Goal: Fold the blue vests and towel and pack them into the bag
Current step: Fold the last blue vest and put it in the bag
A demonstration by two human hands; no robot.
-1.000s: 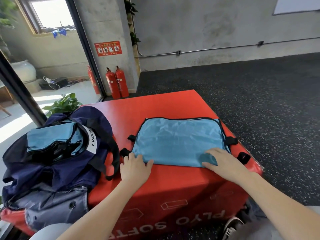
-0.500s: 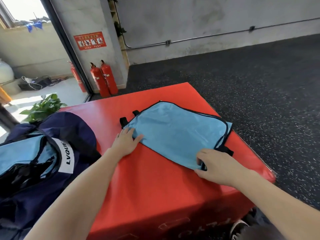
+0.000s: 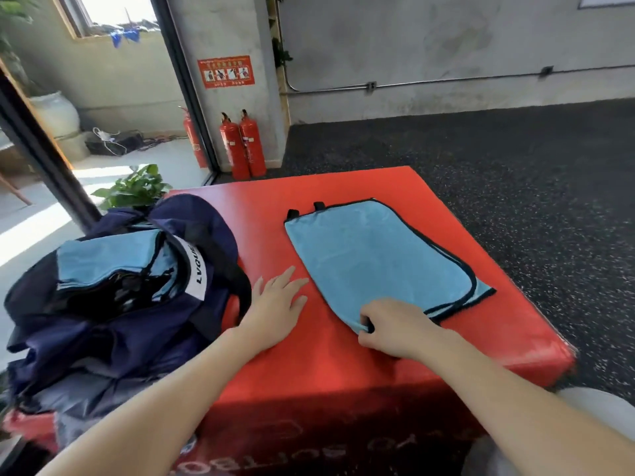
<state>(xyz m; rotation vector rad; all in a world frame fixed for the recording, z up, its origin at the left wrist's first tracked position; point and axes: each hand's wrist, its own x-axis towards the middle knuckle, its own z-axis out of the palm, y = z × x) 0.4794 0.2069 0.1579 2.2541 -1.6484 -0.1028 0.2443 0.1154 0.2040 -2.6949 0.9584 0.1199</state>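
My right hand (image 3: 395, 329) pinches the folded vest's (image 3: 378, 262) near corner, seemingly; its length runs far-left. My left hand (image 3: 278, 300) lies flat, nearer the bag (image 3: 113, 304).

Folded blue vest (image 3: 374, 259) flat, navy bag (image 3: 113, 304) beside, seemingly open

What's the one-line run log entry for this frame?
phase: vest folding | left hand: open, flat on red box | right hand: pinching near corner of blue vest | bag: open, left, blue fabric inside

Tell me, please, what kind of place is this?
Probably a gym or training room: a red soft plyo box, speckled rubber floor, and fire extinguishers by a bare concrete wall.
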